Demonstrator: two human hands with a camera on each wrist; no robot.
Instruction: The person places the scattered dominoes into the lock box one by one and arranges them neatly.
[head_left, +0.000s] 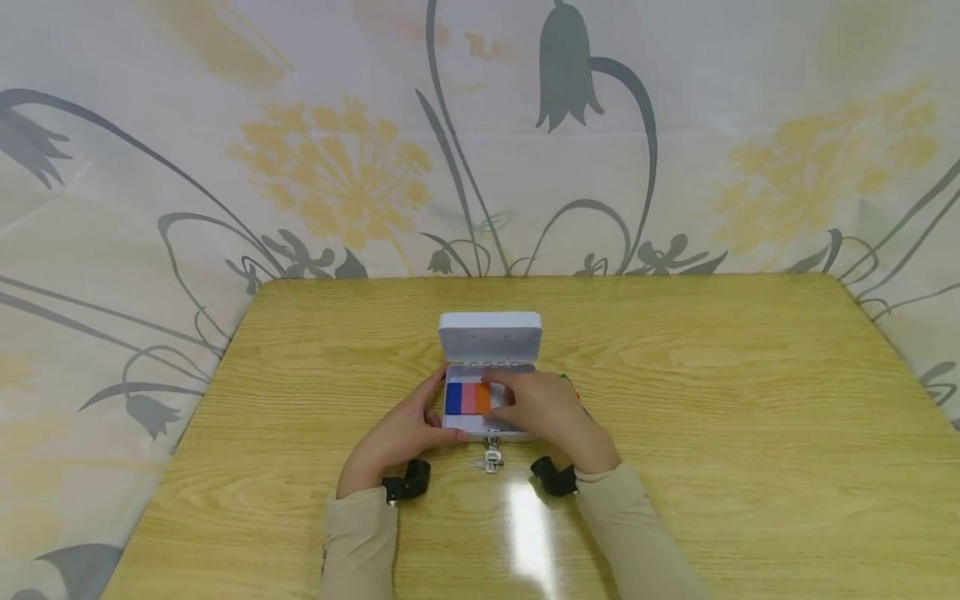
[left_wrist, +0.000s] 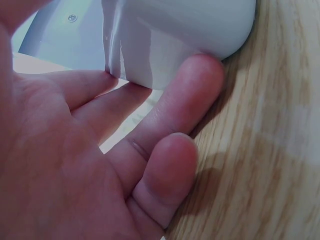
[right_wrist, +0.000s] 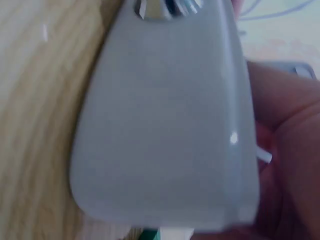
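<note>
An open white metal box (head_left: 467,424) stands on the table, its lid (head_left: 490,342) raised at the back. Inside lie blue (head_left: 453,399), pink (head_left: 468,399) and orange (head_left: 482,400) blocks, side by side. My left hand (head_left: 401,429) holds the box's left side, thumb along the front and fingers round toward the back; in the left wrist view, fingertips touch the white wall. My right hand (head_left: 546,408) reaches over the right side, thumb and forefinger pinching the orange block at its right end. Those fingertips are hidden by the box wall (right_wrist: 160,115) in the right wrist view.
A lock with keys (head_left: 492,457) hangs at the box's front. Coloured pieces (head_left: 567,382), green among them, lie right of the box, mostly behind my right hand. The wooden table (head_left: 720,400) reaches back to a flower-patterned curtain (head_left: 480,150).
</note>
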